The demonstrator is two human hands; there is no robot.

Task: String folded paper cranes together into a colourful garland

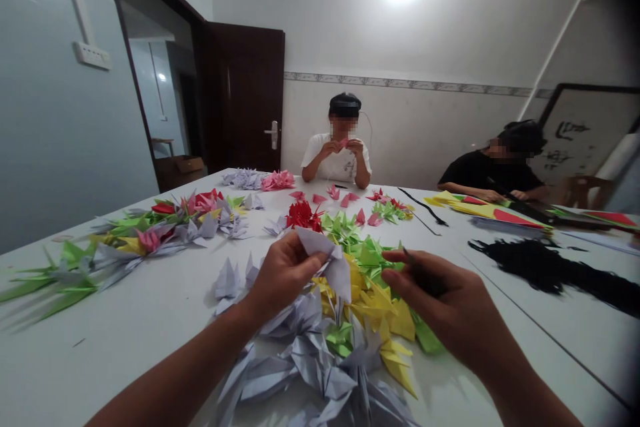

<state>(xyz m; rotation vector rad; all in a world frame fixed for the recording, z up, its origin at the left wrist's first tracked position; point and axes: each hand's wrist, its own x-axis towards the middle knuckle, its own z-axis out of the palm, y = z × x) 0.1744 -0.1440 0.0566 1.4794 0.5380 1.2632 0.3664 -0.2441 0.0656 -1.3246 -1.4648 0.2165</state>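
Note:
My left hand [293,267] pinches a pale folded paper crane [337,273] between thumb and fingers, above a pile of folded paper. My right hand [440,300] is apart from it on the right, with its fingers curled round a dark slim object [425,277]; most of that object is hidden in the palm, and its kind is unclear. Between and below the hands lie yellow paper cranes [385,303], light green paper cranes [370,255] and pale lilac-white paper cranes [300,363], heaped together.
Mixed coloured cranes [165,223] stretch along the left of the white table [140,340]. Red cranes [304,215] lie ahead. Black strands [545,270] and coloured paper sheets [495,212] are at right. One person [335,157] folds pink paper opposite; another person [480,170] leans over the table.

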